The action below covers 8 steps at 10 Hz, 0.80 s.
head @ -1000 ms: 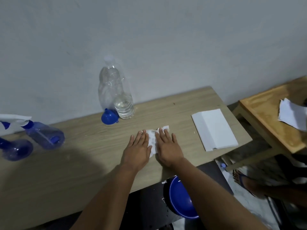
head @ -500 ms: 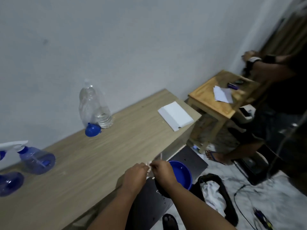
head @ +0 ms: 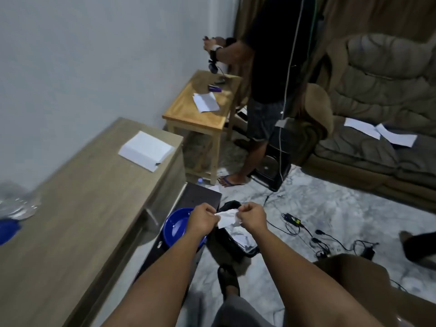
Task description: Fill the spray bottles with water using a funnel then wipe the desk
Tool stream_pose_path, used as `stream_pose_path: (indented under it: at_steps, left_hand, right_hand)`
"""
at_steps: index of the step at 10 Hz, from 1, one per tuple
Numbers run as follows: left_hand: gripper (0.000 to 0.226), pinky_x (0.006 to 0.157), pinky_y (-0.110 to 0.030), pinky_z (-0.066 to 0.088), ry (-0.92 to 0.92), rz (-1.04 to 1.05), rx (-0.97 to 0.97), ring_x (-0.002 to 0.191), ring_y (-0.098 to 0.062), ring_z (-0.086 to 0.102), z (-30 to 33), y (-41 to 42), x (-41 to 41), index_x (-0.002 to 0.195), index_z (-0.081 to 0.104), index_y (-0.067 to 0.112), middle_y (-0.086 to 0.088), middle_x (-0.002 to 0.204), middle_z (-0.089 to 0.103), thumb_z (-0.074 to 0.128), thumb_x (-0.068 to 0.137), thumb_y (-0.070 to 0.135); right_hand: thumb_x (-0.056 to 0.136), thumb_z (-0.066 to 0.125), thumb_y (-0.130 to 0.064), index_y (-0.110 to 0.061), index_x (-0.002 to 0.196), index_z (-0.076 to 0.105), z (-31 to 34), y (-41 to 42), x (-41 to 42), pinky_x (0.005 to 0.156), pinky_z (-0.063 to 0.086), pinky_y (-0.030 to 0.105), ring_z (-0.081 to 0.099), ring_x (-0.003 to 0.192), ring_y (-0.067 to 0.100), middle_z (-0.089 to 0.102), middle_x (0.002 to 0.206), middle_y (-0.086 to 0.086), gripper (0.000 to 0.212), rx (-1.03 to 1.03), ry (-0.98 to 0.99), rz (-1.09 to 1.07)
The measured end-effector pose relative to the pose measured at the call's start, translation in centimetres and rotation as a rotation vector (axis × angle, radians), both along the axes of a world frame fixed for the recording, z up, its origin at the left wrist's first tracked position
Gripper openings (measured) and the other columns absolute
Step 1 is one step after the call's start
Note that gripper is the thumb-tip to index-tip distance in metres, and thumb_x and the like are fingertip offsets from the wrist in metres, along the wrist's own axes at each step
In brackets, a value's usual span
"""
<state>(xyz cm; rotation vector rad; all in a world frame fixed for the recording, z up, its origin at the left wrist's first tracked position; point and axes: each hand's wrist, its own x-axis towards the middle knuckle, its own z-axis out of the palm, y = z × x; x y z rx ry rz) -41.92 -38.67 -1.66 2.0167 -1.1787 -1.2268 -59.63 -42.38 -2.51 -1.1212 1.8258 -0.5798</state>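
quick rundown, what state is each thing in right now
tissue: crumpled, pinched between both hands over the bin
left hand: shut on the tissue
right hand: shut on the tissue
black bin: open, white paper inside
blue bowl: upright, below the desk edge
white pad: flat on the desk

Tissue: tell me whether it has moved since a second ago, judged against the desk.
Yes. The tissue lay flat on the desk under both hands; now the left hand and right hand hold it past the desk's front edge, above the black bin.

Home living room: padded sofa [head: 382, 95], curtain [head: 368, 17], wooden side table [head: 200, 114].
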Motion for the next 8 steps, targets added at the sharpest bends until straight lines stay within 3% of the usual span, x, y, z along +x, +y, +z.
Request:
stream_pose_path:
  at_steps: [1,2,3,4,5,6,7,8]
  left_hand:
    - [0.017,0.07,-0.039,0.061,0.075,0.002,0.031,0.072,-0.022,0.073,-1.8,-2.9,-3.7,0.079,0.065,0.02,-0.004,0.071,0.073,0.081,0.077,0.016]
    - [0.014,0.068,-0.039,0.062,0.152,0.024,0.115,0.069,-0.021,0.071,-4.2,-5.6,-6.9,0.078,0.067,0.015,-0.007,0.073,0.072,0.08,0.079,0.01]
    - [0.014,0.073,-0.042,0.059,0.235,0.05,0.211,0.074,-0.025,0.068,-7.5,-8.2,-9.5,0.093,0.073,0.006,-0.011,0.082,0.073,0.073,0.08,0.002]
    - [0.037,0.088,-0.034,0.054,0.238,-0.025,0.305,0.105,-0.029,0.068,-11.2,-10.3,-11.5,0.121,0.07,0.004,-0.012,0.116,0.072,0.066,0.085,-0.001]
    - [0.043,0.085,-0.017,0.048,0.192,-0.095,0.346,0.112,-0.02,0.061,-14.0,-12.3,-13.0,0.132,0.06,-0.002,-0.012,0.129,0.065,0.06,0.089,-0.006]
    - [0.04,0.064,-0.01,0.041,0.154,-0.119,0.35,0.099,-0.015,0.06,-16.7,-14.2,-13.5,0.129,0.061,-0.001,-0.013,0.123,0.067,0.059,0.089,-0.004]
    - [0.055,0.072,-0.014,0.048,0.158,-0.128,0.381,0.105,-0.023,0.067,-19.4,-15.6,-14.0,0.14,0.054,0.007,-0.015,0.129,0.066,0.065,0.086,0.015]
    - [0.064,0.102,-0.035,0.048,0.125,-0.177,0.397,0.123,-0.025,0.059,-21.0,-16.0,-14.3,0.149,0.043,0.007,-0.012,0.141,0.058,0.065,0.091,0.019]
  right_hand:
    - [0.081,0.072,-0.003,-0.015,0.067,0.068,-2.1,-1.5,-3.5,0.077,0.064,0.052,0.072,0.077,0.029,0.072,0.071,0.005,0.019,0.049,0.021,-0.088]
    - [0.084,0.073,-0.004,-0.009,0.068,0.075,-3.8,-3.1,-5.4,0.071,0.065,0.051,0.073,0.066,0.027,0.074,0.068,0.01,0.017,0.103,-0.009,-0.121]
    - [0.09,0.069,-0.004,-0.009,0.069,0.076,-7.0,-5.2,-6.6,0.072,0.066,0.051,0.076,0.079,0.038,0.077,0.078,0.02,0.023,0.185,-0.084,-0.163]
    - [0.095,0.063,-0.005,-0.007,0.087,0.081,-10.8,-7.5,-7.2,0.075,0.064,0.052,0.075,0.087,0.043,0.077,0.087,0.02,0.02,0.289,-0.143,-0.179]
    - [0.1,0.06,0.0,0.001,0.117,0.075,-14.0,-9.8,-7.8,0.077,0.055,0.039,0.067,0.085,0.031,0.072,0.095,0.017,0.023,0.385,-0.197,-0.181]
    - [0.103,0.05,0.002,0.0,0.131,0.067,-15.9,-12.3,-8.3,0.067,0.05,0.03,0.062,0.075,0.023,0.068,0.098,0.018,0.033,0.429,-0.152,-0.088]
    - [0.101,0.052,-0.003,-0.003,0.141,0.062,-17.5,-14.1,-8.7,0.071,0.048,0.029,0.064,0.084,0.025,0.07,0.12,0.022,0.041,0.436,-0.051,0.037]
    - [0.101,0.056,-0.011,-0.006,0.147,0.058,-17.7,-14.8,-9.2,0.1,0.049,0.032,0.064,0.125,0.032,0.064,0.143,0.017,0.046,0.436,0.067,0.134]
